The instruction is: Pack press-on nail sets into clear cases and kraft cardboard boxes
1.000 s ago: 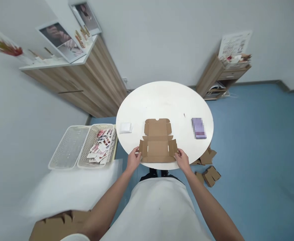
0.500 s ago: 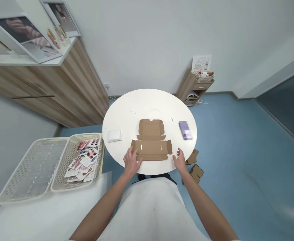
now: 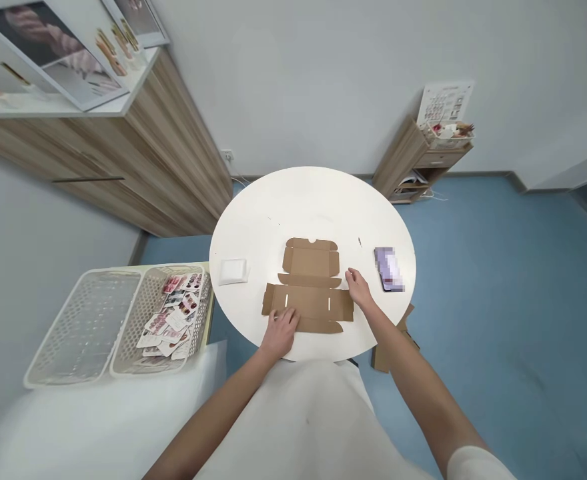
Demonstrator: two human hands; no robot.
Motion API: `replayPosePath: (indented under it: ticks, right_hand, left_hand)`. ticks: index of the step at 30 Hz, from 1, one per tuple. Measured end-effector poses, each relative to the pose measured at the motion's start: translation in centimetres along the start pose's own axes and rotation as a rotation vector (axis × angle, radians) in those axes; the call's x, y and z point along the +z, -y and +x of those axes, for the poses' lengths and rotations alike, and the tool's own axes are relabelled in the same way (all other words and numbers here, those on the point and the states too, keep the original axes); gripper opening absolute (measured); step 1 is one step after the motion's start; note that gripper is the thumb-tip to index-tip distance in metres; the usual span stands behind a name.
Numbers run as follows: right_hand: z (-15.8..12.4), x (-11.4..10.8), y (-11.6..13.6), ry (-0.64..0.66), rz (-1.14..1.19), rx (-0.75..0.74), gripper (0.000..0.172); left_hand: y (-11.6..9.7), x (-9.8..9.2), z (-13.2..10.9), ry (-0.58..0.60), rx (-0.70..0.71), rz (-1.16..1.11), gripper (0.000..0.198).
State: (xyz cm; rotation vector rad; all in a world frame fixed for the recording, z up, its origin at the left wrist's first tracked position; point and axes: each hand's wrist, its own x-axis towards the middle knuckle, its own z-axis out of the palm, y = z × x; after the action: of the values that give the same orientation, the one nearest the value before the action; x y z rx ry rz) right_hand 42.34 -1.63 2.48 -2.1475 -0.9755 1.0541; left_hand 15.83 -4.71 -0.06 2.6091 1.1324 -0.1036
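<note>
A flat brown cardboard box blank [image 3: 306, 300], creased and with two white slits, lies unfolded on the round white table [image 3: 298, 200]. My left hand [image 3: 279, 332] rests on its near left flap, fingers stretched out over the cardboard. At the blank's right side, my right hand [image 3: 357, 287] is beside the right end flap, its fingers loosely bent and nothing visible in them. Whether its fingertips touch the cardboard I cannot tell.
A white packet [image 3: 233, 271] lies on the table's left, and a blurred purple item [image 3: 389, 269] on its right. Left of the table stand two white plastic baskets, one holding printed cards [image 3: 173, 320]. More brown cardboard [image 3: 381, 359] is below the table's right edge.
My left hand has slid right along the blank's near flap. My right hand has moved up and forward, from the near right corner to beside the right end flap. The view has shifted.
</note>
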Motion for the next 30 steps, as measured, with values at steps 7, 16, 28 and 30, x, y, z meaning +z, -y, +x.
replayPosePath:
  ticks: [7, 16, 28, 30]
  right_hand:
    - [5.1, 2.1, 0.9, 0.086, -0.104, 0.039, 0.035]
    - [5.3, 2.7, -0.5, 0.111, -0.194, -0.055, 0.023]
    - [3.9, 1.3, -0.2, 0.189, -0.223, -0.166, 0.021]
    - [2.8, 1.5, -0.2, 0.198, -0.253, -0.178, 0.02]
  left_hand:
    - [-0.3, -0.5, 1.2, 0.132, 0.003, 0.004, 0.048]
    - [-0.6, -2.2, 4.0, 0.23, -0.1, -0.08, 0.072]
    - [-0.4, -2.8, 5.8, 0.105, -0.225, 0.054, 0.115]
    - [-0.6, -2.6, 5.5, 0.101, -0.193, 0.063, 0.113]
